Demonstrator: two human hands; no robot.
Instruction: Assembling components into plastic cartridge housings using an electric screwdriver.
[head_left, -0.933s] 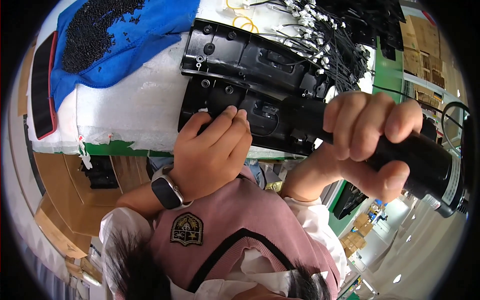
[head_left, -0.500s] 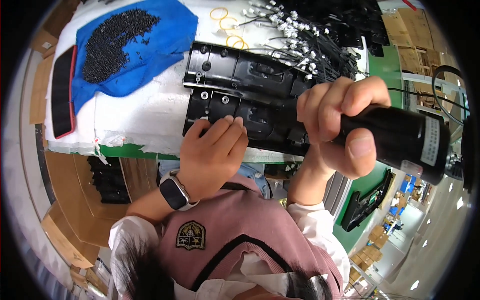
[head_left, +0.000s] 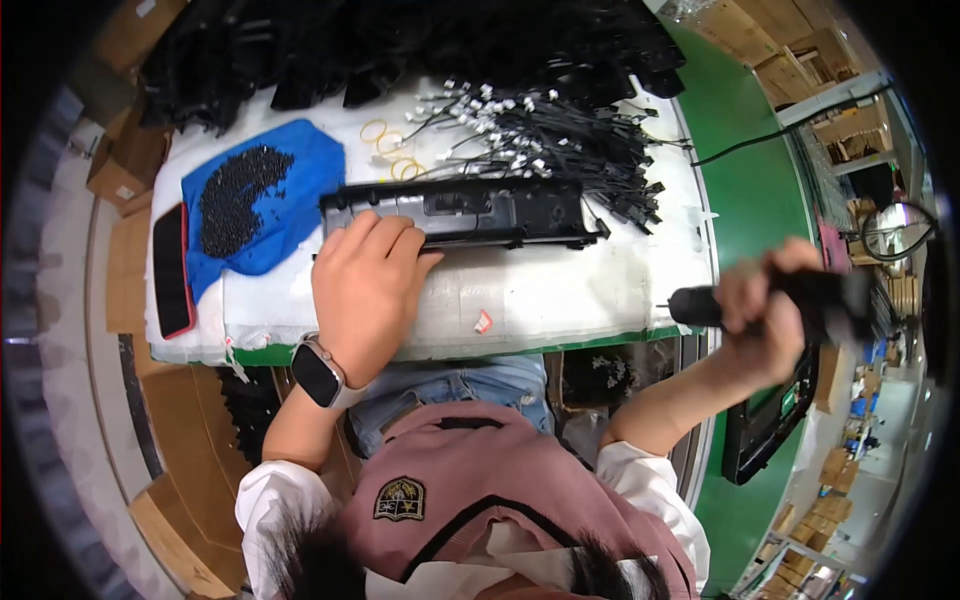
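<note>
A long black plastic housing [head_left: 540, 215] lies lengthwise on the white-covered table, its ribbed inside showing. My left hand [head_left: 365, 280] grips its left end, fingers laid over the top and thumb along the near edge. Off the table's right side, my right hand [head_left: 762, 310] is wrapped around a black electric screwdriver [head_left: 830, 300], smeared by motion. The driver's bit end points left, apart from the housing. To the left, a heap of small black screws [head_left: 240, 200] rests on a blue cloth [head_left: 310, 165].
Many black cables with white connectors [head_left: 560, 140] spread behind the housing. Black plastic parts [head_left: 400, 50] pile along the far edge. A red-edged phone [head_left: 172, 270] lies at the left. Yellow rings [head_left: 385, 140] sit mid-table. A green surface [head_left: 725, 170] runs along the right.
My right hand has moved right with the screwdriver, away from the housing. Two housing pieces lay side by side; now only one shows under my left hand. The view has widened.
</note>
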